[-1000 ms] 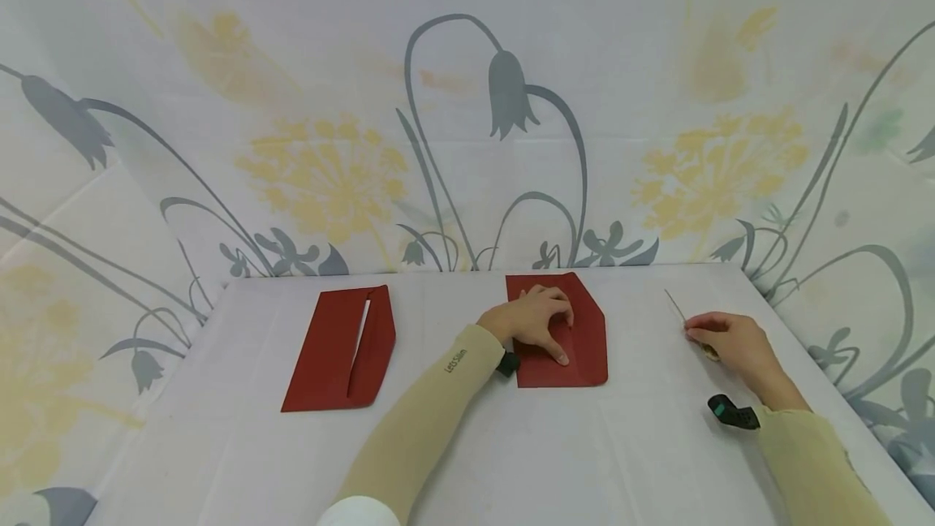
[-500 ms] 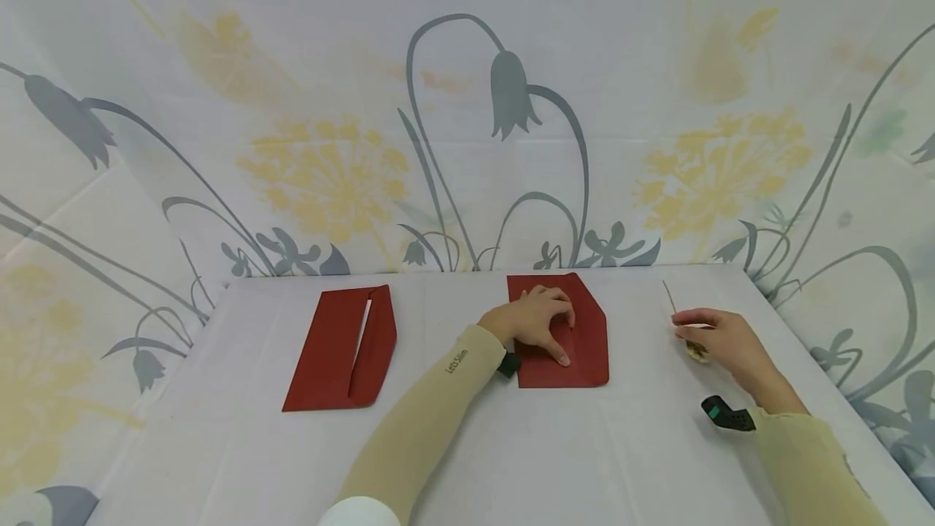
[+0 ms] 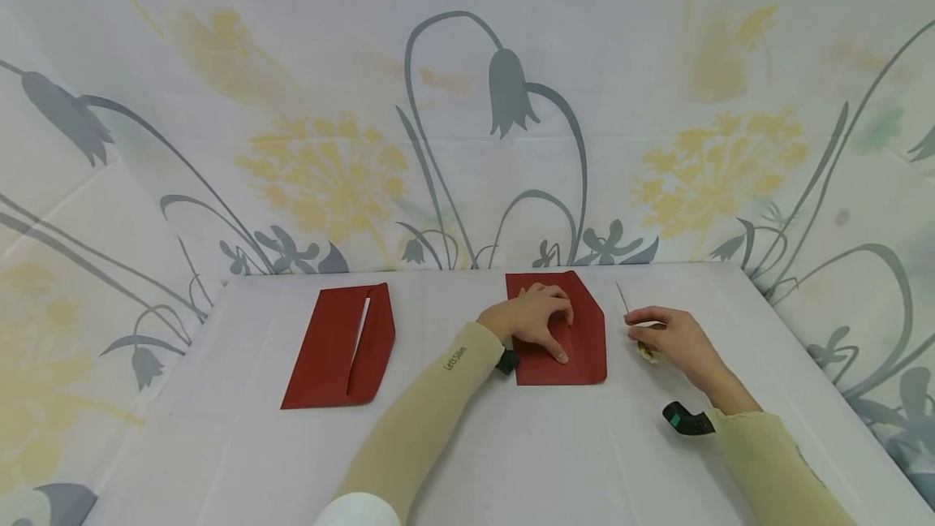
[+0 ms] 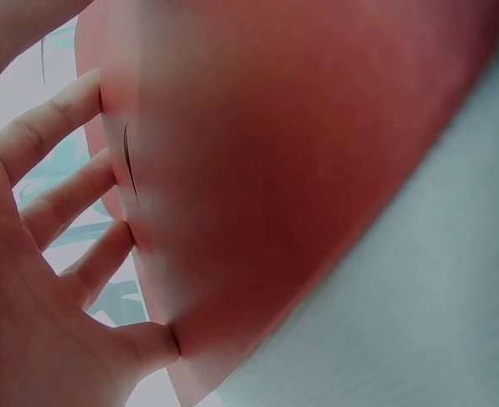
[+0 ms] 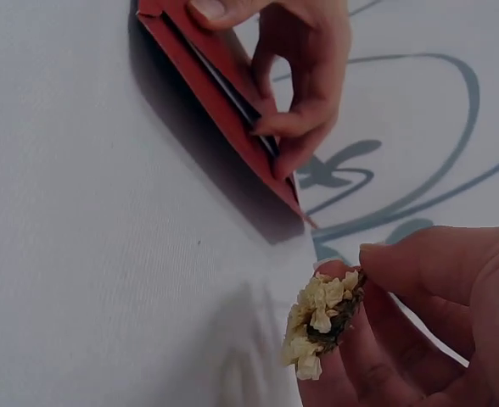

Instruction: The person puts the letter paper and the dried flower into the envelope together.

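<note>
My left hand rests on a red envelope at the middle right of the table. Its fingers and thumb are spread, and the left wrist view has their tips pressing on the red paper. Beside the fingertips the envelope's mouth gapes slightly in the right wrist view. My right hand, just right of the envelope, pinches a dried flower by its stem between thumb and fingers. Cream petals hang below the hand, while the thin stem sticks up past the fingertips.
A second red envelope lies at the left, a white edge showing in its slit. White cloth covers the table, and a flower-patterned sheet stands behind it. Each wrist carries a small black camera.
My right hand has moved left with the dried flower, closer to the right-hand envelope. The left hand stays in place on that envelope.
</note>
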Demonstrator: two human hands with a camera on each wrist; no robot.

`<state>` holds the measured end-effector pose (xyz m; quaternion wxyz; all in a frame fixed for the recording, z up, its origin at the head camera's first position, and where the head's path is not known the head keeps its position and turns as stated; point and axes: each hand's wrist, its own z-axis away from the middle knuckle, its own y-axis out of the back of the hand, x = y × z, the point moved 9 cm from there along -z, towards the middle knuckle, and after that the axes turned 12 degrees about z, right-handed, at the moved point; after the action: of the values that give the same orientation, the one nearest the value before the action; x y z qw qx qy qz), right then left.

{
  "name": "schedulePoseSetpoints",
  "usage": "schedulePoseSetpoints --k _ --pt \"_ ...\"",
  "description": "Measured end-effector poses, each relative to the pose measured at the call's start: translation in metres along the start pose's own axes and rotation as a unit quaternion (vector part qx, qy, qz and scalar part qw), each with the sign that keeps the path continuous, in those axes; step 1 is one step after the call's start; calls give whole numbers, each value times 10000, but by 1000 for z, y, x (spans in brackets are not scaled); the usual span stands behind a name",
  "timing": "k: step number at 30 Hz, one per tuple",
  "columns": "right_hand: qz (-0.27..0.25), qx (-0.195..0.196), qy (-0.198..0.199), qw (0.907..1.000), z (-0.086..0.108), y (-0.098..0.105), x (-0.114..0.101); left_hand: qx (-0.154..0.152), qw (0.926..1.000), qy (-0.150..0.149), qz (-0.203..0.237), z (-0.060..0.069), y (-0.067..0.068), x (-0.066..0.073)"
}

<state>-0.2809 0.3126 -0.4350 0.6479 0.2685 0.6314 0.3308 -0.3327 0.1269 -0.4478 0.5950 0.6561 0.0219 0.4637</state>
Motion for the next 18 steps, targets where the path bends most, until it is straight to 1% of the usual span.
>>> schedulePoseSetpoints --k 5,12,18 --pt "-154 -148 54 9998 -3 -8 -18 13 10000 29 -59 0 0 0" --pt "-638 -400 202 9970 -7 -25 -38 20 10000 10 -39 0 0 0" --pt "-1137 -368 279 9924 -16 -39 -49 18 10000 26 -4 0 -1 -1"
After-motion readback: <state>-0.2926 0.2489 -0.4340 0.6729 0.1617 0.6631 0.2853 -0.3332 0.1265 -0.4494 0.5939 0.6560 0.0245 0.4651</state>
